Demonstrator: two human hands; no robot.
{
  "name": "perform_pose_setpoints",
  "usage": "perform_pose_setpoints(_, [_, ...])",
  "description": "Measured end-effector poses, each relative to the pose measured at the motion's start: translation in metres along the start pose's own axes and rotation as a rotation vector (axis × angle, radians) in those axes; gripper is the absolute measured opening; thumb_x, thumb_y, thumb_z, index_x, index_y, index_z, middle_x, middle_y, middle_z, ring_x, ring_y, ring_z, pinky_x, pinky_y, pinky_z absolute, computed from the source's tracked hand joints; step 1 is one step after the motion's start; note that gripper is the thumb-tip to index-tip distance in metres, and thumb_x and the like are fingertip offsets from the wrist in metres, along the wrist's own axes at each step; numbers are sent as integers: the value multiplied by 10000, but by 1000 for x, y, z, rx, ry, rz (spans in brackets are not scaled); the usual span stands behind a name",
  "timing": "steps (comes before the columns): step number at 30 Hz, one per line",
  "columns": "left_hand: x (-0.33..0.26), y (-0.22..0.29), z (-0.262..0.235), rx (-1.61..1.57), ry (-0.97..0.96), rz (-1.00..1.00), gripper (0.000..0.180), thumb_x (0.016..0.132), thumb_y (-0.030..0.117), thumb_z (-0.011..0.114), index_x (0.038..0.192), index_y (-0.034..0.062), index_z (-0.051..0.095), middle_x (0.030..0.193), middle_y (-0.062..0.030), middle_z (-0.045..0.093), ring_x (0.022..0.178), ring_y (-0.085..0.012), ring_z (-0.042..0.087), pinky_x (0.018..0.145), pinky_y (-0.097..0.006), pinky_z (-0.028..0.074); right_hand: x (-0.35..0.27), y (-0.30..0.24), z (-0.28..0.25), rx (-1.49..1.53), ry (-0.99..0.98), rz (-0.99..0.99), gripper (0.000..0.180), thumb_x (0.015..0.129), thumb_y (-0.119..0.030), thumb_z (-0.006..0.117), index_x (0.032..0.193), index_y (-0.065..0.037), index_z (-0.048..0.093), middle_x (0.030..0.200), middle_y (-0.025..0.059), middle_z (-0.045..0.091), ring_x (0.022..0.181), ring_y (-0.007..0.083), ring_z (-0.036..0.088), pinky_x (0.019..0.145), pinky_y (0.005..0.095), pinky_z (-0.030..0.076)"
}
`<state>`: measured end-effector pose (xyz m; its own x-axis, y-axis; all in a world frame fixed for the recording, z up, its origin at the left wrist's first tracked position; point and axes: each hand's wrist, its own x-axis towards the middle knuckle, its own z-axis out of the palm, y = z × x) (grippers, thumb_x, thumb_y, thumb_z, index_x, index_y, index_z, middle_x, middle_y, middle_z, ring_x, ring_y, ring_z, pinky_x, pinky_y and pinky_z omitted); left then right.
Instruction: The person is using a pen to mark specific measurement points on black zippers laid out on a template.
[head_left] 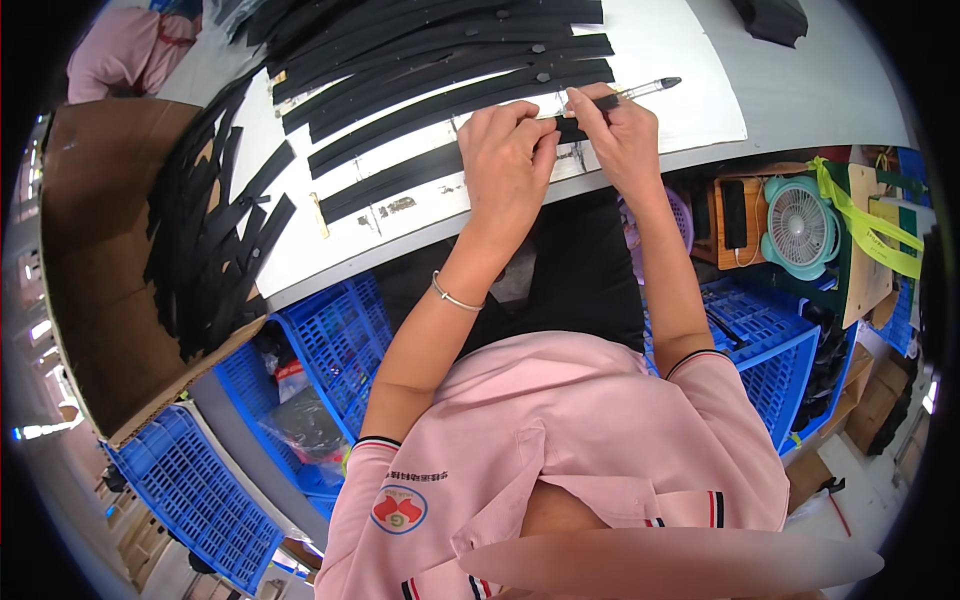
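Several black fabric strips (pixel 430 107) lie in rows across a white board (pixel 690 40), some with small grey dots on them. My left hand (pixel 505 160) is closed, its curled fingers and thumb on the nearest black strip (pixel 395 184). Close beside it, my right hand (pixel 622 140) grips a pen (pixel 648 88) with a clear barrel and a dark end pointing up to the right. The right fingertips are at the same strip's right end. Dark marks show on the board along its near edge. My fingers partly hide where they meet the strip.
A cardboard box (pixel 100 230) stands at the left, with a pile of loose black strips (pixel 200 260) hanging over it. Blue crates (pixel 340 330) sit below the table. A teal fan (pixel 800 225) stands at the right. Another person (pixel 130 50) is at the far left.
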<state>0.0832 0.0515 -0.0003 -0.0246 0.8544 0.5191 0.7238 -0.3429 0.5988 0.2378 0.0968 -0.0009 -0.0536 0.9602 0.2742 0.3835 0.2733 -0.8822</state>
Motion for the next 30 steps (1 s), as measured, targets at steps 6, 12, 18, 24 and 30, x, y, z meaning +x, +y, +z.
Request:
perform_pose_setpoints(6, [0,2,0,-28,6,-9,135,768,63,813,896,51,771,1035,-37,693,1027,-251,602,935,-406,430,-3,0,-2,137,28,-23,238,973,-188,702,853,17,713,611,49,617,555,70,506,518,268,406])
perform_pose_setpoints(12, [2,0,2,-22,34,-3,122,761,67,818,871,55,768,1009,-23,693,1012,-246,606,935,-404,429,0,2,-6,43,-75,-52,260,967,-176,682,801,24,691,615,77,611,546,102,530,528,290,424])
perform_pose_setpoints(18, [5,0,-4,117,-36,-33,483,830,170,798,1288,110,656,1417,-129,543,1308,-339,483,1086,-524,328,-4,8,-11,51,-108,50,228,954,-150,664,808,24,685,672,71,657,637,122,615,606,314,487])
perform_pose_setpoints(24, [44,-34,15,111,-167,-21,626,949,220,704,1486,26,448,1602,-299,287,1527,-505,176,1144,-775,85,-13,11,-14,245,92,65,230,1016,-135,646,842,1,709,781,21,674,672,59,569,617,211,441])
perform_pose_setpoints(30, [86,-77,19,98,-97,-41,665,959,310,699,1501,22,443,1602,-310,306,1539,-480,189,1188,-719,86,-11,6,-7,255,86,112,234,1026,-164,654,874,-8,737,789,17,680,671,50,569,606,199,435])
